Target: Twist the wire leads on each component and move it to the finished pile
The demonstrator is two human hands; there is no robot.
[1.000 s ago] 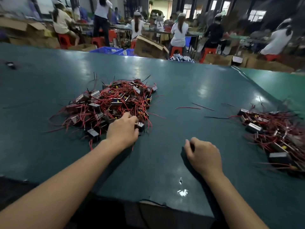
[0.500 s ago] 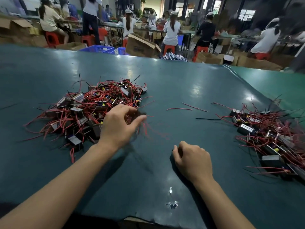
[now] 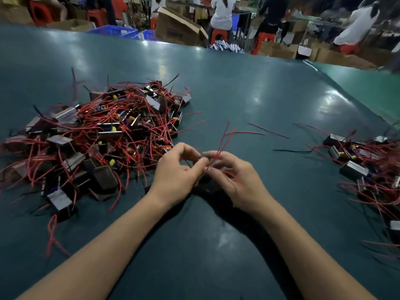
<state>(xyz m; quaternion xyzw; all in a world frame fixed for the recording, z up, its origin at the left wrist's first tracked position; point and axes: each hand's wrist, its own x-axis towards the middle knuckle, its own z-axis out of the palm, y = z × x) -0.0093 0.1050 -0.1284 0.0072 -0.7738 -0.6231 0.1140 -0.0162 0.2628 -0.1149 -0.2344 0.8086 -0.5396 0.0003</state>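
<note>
A big heap of small dark components with red wire leads (image 3: pixel 104 135) lies on the green table (image 3: pixel 238 94) at the left. A smaller pile of the same components (image 3: pixel 368 169) sits at the right edge. Between them my left hand (image 3: pixel 175 176) and my right hand (image 3: pixel 236 180) meet over one component (image 3: pixel 205 182), mostly hidden under the fingers. Both hands pinch its red leads (image 3: pixel 225 141), which stick up and fan away from me.
Loose red and black wire offcuts (image 3: pixel 268 131) lie on the table beyond my hands. Past the far table edge are cardboard boxes (image 3: pixel 175 29), blue crates (image 3: pixel 114 31), red stools and several seated people.
My left hand lifted a component from the left heap and carried it to the middle. My right hand rose from resting on the table and took hold of the leads.
</note>
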